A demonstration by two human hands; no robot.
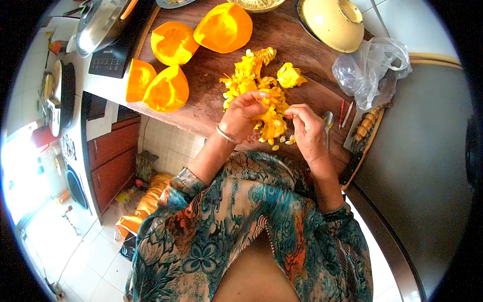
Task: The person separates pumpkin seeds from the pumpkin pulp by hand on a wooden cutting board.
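Shirt point(251, 211): patterned.
Left hand point(240, 117): curled over pulp point(245, 75), grip unclear.
Right hand point(308, 128): pinching pulp.
Pulp: on table point(211, 75).
Bowl point(257, 9): one, pale strands inside.
Pumpkin point(224, 30): four pieces.

Left forearm point(209, 160) reaches forward and inward, ending in the left grip point(242, 119), a bare hand with fingers curled and thumb set opposite the forefinger. Right forearm point(327, 183) extends forward and slightly inward; the right grip point(308, 132), also bare, has thumb and forefinger drawn close, remaining fingers folded toward the palm. Both grips face one another, near but apart; exact fingertip closure is too small to determine.
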